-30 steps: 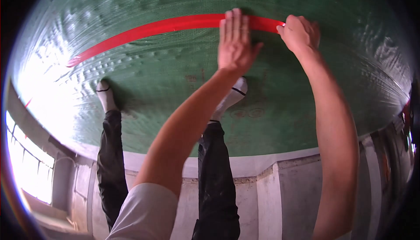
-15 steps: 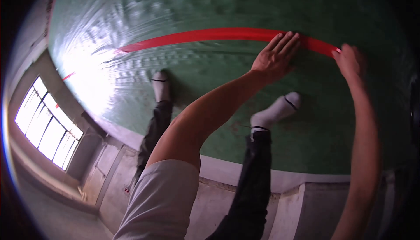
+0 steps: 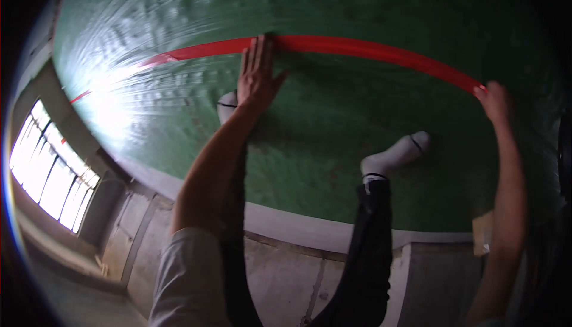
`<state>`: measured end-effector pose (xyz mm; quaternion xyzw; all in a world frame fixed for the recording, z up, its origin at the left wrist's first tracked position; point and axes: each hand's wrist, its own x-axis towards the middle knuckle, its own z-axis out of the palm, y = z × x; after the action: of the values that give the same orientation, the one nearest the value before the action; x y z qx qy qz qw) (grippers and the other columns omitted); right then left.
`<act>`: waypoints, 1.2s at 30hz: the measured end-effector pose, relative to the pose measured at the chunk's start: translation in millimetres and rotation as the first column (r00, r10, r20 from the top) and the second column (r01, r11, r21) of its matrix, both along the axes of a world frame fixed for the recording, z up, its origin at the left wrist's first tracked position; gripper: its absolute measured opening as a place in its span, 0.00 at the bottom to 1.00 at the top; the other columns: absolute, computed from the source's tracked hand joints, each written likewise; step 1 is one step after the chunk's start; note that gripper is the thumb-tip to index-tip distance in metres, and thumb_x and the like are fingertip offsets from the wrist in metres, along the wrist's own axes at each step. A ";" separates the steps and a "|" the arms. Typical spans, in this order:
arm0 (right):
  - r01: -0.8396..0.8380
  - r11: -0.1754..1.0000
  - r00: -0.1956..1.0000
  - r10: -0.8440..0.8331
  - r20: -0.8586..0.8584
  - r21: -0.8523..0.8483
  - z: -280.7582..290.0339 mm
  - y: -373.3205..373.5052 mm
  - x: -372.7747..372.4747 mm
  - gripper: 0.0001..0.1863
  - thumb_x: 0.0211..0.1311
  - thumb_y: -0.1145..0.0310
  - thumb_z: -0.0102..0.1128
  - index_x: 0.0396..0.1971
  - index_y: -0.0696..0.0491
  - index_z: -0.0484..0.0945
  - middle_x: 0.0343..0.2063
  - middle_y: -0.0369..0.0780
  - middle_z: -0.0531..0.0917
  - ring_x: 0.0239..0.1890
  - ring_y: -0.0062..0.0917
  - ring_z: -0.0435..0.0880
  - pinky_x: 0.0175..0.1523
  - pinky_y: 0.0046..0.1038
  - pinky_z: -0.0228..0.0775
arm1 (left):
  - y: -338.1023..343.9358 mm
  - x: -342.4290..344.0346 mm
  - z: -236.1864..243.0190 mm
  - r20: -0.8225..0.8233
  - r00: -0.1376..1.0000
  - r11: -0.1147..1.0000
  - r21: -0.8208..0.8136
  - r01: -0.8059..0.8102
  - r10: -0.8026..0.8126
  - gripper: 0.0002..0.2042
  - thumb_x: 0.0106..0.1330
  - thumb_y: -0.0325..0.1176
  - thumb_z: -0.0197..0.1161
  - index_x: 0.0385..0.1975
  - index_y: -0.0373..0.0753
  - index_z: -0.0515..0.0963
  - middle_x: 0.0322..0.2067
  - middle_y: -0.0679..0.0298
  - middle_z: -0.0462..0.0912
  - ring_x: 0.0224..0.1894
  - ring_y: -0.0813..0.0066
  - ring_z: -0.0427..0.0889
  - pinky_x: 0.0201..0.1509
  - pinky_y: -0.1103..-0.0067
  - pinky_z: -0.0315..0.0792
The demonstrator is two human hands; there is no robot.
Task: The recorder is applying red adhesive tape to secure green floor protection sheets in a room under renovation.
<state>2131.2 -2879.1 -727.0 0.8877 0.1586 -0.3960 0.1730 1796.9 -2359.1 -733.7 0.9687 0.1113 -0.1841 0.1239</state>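
Observation:
A long strip of red tape (image 3: 345,47) runs in a curve across a green plastic sheet (image 3: 322,112). My left hand (image 3: 257,79) lies over the strip left of its middle, its fingers stretched out flat and the thumb apart. Farther right, at the strip's right end, my right hand (image 3: 496,103) is closed, pinching the tape between thumb and fingers. Between the two hands the tape looks straight and taut. Its left part fades into bright glare on the sheet.
My feet in light socks (image 3: 396,155) stand on the sheet, one partly behind my left arm. A pale edge (image 3: 298,222) borders the sheet along the bottom. Bare concrete (image 3: 283,270) lies beyond it. A barred window (image 3: 53,166) is at left, and a tan piece (image 3: 482,234) sits near my right forearm.
My left hand has slid left along the tape, away from my right hand. The right hand appears slightly lower and farther right, still gripping the end. The view has shifted a little.

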 end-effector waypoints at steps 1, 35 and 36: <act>-0.115 0.993 0.993 0.115 0.036 -0.002 2.5 10.9 -6.0 0.23 0.71 0.45 0.64 0.34 0.54 0.83 0.33 0.49 0.87 0.39 0.43 0.89 0.41 0.45 0.79 | -10.6 5.5 1.9 0.021 1.000 0.999 0.046 0.005 -0.006 0.44 0.70 0.51 0.66 0.78 0.32 0.55 0.80 0.46 0.50 0.83 0.50 0.48 0.85 0.56 0.45; -0.168 0.772 0.982 0.187 0.034 0.613 112.6 -162.6 45.6 0.18 0.55 0.46 0.73 0.31 0.45 0.88 0.26 0.40 0.88 0.46 0.35 0.87 0.77 0.46 0.58 | -393.6 227.5 25.3 -0.607 0.779 0.987 -0.130 0.098 -0.157 0.63 0.53 0.45 0.81 0.81 0.35 0.39 0.81 0.44 0.39 0.83 0.46 0.44 0.85 0.59 0.45; -0.177 0.782 0.981 0.191 0.041 0.598 113.9 -191.2 60.9 0.18 0.55 0.46 0.73 0.31 0.45 0.88 0.26 0.40 0.88 0.46 0.35 0.87 0.77 0.46 0.58 | -395.7 225.7 23.5 -0.609 0.781 0.990 -0.100 0.097 -0.138 0.63 0.53 0.45 0.81 0.81 0.34 0.38 0.81 0.43 0.38 0.83 0.46 0.43 0.85 0.59 0.45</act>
<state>2192.1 -3070.3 -613.1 0.8727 0.3630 -0.3166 -0.0801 2022.6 -2754.8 -710.2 0.8566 0.0791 -0.5000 0.0999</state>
